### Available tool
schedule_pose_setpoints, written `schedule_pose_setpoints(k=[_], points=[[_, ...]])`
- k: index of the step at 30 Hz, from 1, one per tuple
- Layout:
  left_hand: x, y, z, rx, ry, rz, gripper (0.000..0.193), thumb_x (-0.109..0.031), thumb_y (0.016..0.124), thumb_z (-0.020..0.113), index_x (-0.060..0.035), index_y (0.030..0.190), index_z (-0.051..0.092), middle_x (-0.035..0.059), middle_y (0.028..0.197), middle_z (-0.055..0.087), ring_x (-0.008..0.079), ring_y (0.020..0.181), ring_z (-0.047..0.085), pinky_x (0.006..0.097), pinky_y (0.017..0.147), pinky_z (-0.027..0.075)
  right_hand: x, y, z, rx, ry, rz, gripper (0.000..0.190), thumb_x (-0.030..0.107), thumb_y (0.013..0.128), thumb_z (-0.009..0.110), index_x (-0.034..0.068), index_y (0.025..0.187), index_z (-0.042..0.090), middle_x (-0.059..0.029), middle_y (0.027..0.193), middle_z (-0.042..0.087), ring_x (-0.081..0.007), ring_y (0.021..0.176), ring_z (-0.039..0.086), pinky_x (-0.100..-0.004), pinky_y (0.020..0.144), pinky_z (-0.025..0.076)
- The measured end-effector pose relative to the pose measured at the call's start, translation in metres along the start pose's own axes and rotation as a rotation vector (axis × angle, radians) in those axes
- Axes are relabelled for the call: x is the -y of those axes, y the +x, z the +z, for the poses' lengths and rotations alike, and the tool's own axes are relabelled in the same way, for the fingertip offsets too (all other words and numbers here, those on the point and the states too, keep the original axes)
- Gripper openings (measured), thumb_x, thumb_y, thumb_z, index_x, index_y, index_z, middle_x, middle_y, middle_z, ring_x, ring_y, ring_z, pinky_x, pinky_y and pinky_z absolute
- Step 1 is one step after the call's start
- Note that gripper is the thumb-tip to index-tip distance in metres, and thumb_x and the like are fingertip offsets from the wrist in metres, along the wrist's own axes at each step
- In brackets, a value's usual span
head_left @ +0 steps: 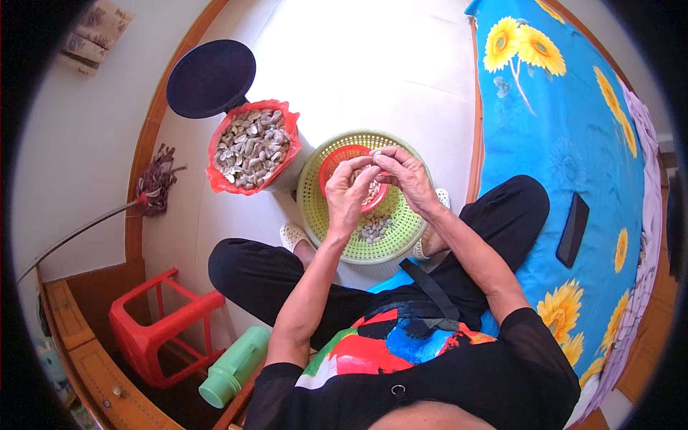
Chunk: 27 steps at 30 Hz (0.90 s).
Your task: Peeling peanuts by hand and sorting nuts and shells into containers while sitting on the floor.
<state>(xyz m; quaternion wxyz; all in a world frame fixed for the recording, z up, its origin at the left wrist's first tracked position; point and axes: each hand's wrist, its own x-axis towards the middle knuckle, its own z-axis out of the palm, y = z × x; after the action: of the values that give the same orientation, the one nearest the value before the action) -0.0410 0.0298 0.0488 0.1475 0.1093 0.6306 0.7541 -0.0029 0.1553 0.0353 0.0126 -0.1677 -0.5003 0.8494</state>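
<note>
My left hand (349, 188) and my right hand (404, 174) meet at the fingertips above a small red plastic basket (329, 173). Something small, seemingly a peanut, is pinched between them, mostly hidden by the fingers. Shelled peanut kernels (372, 193) lie in the red basket, which sits inside a wide green plastic basket (307, 215). Several unshelled peanuts (375, 228) rest on the green basket's floor, on the side nearer me. To the left, a bin lined with a red plastic bag (216, 181) is full of peanut shells (251, 148).
The bin's round black lid (211, 78) stands raised. A mop (156, 185) leans at the left wall. A red plastic stool (156, 333) and a green thermos flask (236, 365) lie at lower left. A bed with a blue sunflower sheet (521, 140) borders the right, bearing a dark object (573, 230).
</note>
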Motion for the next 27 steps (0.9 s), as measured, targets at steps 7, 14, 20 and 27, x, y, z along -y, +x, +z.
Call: schedule_pose_setpoints(k=[7,14,20,27], points=[[0.004,-0.002,-0.011,0.082,-0.176,-0.251,0.030,-0.013,0.081,0.061,0.0008,0.107,0.056,0.0003,0.078,0.059,0.0013,0.060,0.050,0.0146,0.048,0.038,0.001,0.002,-0.005,0.115,-0.247,-0.161,0.013,0.016,0.085,0.053,0.005,0.086,0.057,0.0024,0.075,0.055,-0.0042,0.066,0.049,-0.0185,0.061,0.041],[0.002,-0.008,-0.008,0.068,0.115,-0.112,0.026,-0.010,0.078,0.063,-0.0001,0.102,0.061,0.0018,0.089,0.059,0.0039,0.070,0.052,0.0163,0.062,0.041,0.000,-0.003,-0.006,0.158,-0.274,-0.139,0.013,0.016,0.086,0.050,0.005,0.085,0.057,0.0037,0.074,0.052,-0.0035,0.067,0.046,-0.0180,0.062,0.037],[0.004,-0.004,-0.009,0.025,-0.145,-0.208,0.027,-0.015,0.082,0.060,-0.0005,0.104,0.059,0.0009,0.079,0.059,0.0022,0.063,0.050,0.0150,0.056,0.040,0.006,-0.004,0.004,0.101,-0.294,-0.205,0.011,0.011,0.085,0.053,0.003,0.091,0.058,0.0030,0.077,0.055,-0.0031,0.070,0.050,-0.0183,0.062,0.042],[-0.002,-0.002,-0.017,0.094,-0.156,-0.284,0.023,-0.016,0.083,0.059,-0.0012,0.099,0.060,-0.0025,0.069,0.055,0.0021,0.059,0.047,0.0153,0.052,0.036,0.017,-0.005,0.003,0.181,-0.298,-0.204,0.013,0.006,0.083,0.055,0.001,0.094,0.058,-0.0005,0.081,0.059,-0.0058,0.076,0.055,-0.0214,0.067,0.046]])
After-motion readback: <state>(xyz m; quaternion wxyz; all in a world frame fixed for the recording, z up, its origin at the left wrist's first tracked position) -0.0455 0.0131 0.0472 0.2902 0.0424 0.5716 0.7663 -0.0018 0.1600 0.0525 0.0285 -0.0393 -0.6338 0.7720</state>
